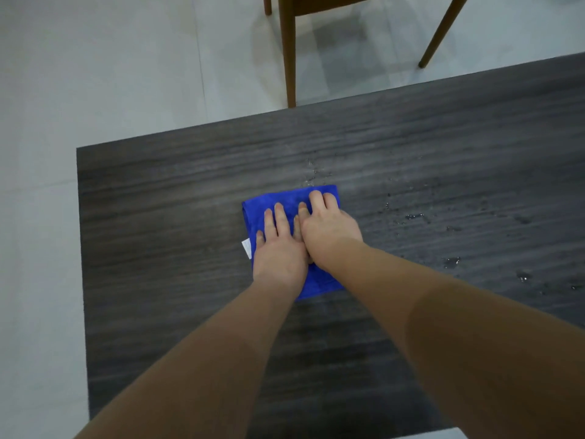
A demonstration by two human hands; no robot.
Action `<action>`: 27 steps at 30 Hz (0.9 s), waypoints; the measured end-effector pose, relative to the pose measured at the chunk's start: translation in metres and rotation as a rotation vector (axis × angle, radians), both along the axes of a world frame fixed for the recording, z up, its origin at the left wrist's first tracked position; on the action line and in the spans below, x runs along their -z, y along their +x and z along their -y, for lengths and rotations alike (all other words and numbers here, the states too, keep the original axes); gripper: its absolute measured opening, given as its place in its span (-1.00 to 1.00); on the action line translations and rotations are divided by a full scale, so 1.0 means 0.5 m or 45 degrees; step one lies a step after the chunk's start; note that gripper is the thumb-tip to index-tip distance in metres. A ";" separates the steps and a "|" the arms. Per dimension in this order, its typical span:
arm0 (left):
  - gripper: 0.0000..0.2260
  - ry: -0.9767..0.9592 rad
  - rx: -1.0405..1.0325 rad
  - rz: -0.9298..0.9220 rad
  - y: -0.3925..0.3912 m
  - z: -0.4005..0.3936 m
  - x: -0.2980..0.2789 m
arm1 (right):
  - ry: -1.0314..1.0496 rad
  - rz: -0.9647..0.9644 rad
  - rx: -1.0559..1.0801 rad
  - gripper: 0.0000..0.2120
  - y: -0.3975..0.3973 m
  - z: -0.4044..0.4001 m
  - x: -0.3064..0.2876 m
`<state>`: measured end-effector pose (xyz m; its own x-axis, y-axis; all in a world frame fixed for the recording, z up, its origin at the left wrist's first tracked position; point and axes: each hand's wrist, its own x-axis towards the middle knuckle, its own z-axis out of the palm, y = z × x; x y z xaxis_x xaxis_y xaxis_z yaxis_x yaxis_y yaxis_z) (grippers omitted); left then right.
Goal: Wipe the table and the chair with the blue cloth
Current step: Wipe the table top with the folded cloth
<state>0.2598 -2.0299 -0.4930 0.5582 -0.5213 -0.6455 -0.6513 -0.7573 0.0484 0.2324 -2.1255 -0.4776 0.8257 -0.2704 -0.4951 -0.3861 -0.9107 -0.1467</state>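
I look down on a dark wood-grain counter point(190, 185) with a folded blue cloth point(319, 282) lying flat near its middle. My left hand point(280, 251) and right hand point(329, 236) both press down on the cloth with fingers straight and spread, gripping nothing (the right overlaps the left a little). I judge the wiping partly done at best: water droplets point(452, 261) and wet specks dot the counter to the right of the cloth, and a few lie just beyond its far edge. The chair point(289, 52), of which only brown legs show past the far edge of the counter, looks untouched. The cloth is roughly rectangular, its long axis running from me toward the far edge, tilted slightly left, with a white tag point(247, 248) at its left side.
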 end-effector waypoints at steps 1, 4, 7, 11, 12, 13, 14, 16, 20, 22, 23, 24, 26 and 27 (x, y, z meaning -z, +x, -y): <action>-0.33 -0.001 0.002 -0.002 0.012 0.007 0.000 | -0.003 0.002 0.003 -0.43 0.012 0.008 0.000; -0.33 -0.012 0.010 -0.014 0.047 0.024 -0.001 | -0.010 -0.011 -0.010 -0.39 0.043 0.028 -0.004; -0.34 -0.017 0.013 -0.030 0.078 0.039 -0.004 | -0.006 -0.031 -0.023 -0.32 0.069 0.047 -0.010; -0.34 0.004 0.031 -0.028 0.111 0.061 -0.006 | -0.014 -0.057 -0.026 -0.33 0.104 0.063 -0.013; -0.34 0.009 0.035 -0.027 0.119 0.067 -0.006 | -0.015 -0.053 -0.019 -0.36 0.112 0.067 -0.012; -0.34 0.018 0.039 -0.027 0.125 0.073 -0.007 | -0.019 -0.044 -0.008 -0.39 0.120 0.072 -0.012; -0.34 0.027 0.043 -0.028 0.132 0.079 -0.007 | -0.021 -0.037 0.002 -0.42 0.127 0.076 -0.012; -0.33 0.033 0.044 -0.036 0.145 0.089 -0.010 | -0.021 -0.030 0.019 -0.44 0.140 0.085 -0.012; -0.31 0.028 0.068 -0.032 0.171 0.105 -0.007 | -0.024 -0.041 0.011 -0.46 0.162 0.104 -0.013; -0.30 0.020 0.068 -0.032 0.184 0.112 -0.004 | -0.029 -0.041 0.004 -0.45 0.173 0.112 -0.015; -0.29 0.012 0.062 -0.034 0.192 0.115 -0.002 | -0.028 -0.045 0.009 -0.45 0.180 0.115 -0.017; -0.29 0.003 0.057 -0.036 0.198 0.119 0.000 | -0.028 -0.054 0.016 -0.45 0.187 0.119 -0.019; -0.30 -0.013 0.056 -0.035 0.210 0.128 0.001 | -0.036 -0.075 0.018 -0.44 0.200 0.127 -0.021; -0.30 -0.020 0.056 -0.034 0.216 0.132 0.001 | -0.038 -0.085 0.018 -0.42 0.207 0.132 -0.021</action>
